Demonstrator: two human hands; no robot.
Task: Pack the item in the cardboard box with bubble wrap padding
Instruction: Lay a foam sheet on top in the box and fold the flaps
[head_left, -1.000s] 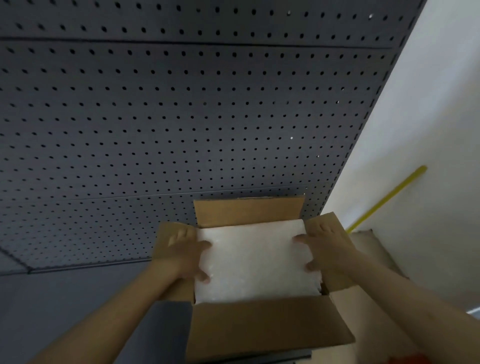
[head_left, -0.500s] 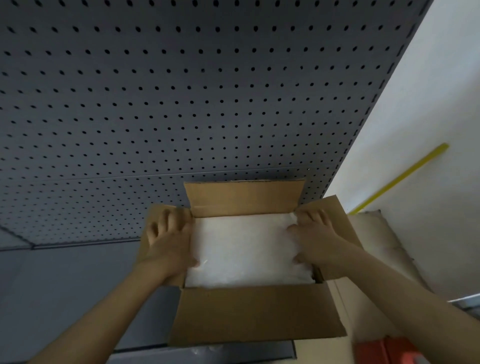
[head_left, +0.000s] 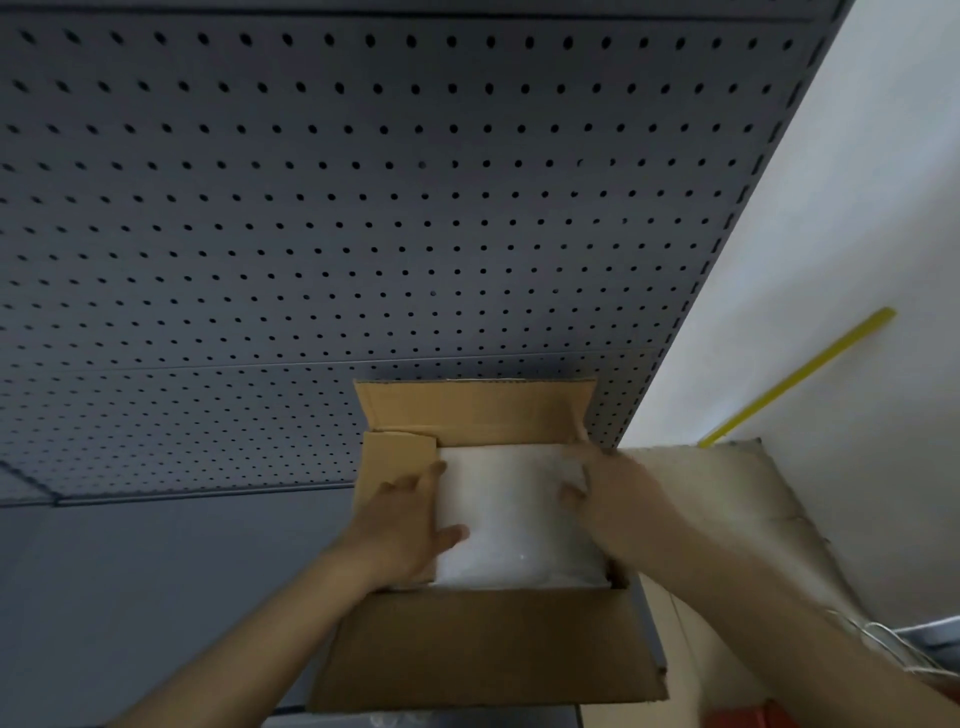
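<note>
An open brown cardboard box (head_left: 483, 649) stands on a dark grey shelf, its far flap upright and its near flap folded toward me. White bubble wrap (head_left: 511, 519) fills the inside and hides whatever lies beneath. My left hand (head_left: 410, 525) lies over the box's left flap, thumb on the wrap's left edge. My right hand (head_left: 608, 493), blurred, presses on the wrap at the right side with fingers near the far right corner.
A dark grey pegboard (head_left: 363, 208) rises right behind the box. A white wall with a yellow strip (head_left: 800, 376) is on the right. A flat cardboard sheet (head_left: 737, 519) lies right of the box, and something red (head_left: 748, 719) shows at the bottom edge.
The wrap has sunk deeper into the box. Both hands moved inward; the left flap has folded in under my left hand, and my right hand shifted toward the far right corner.
</note>
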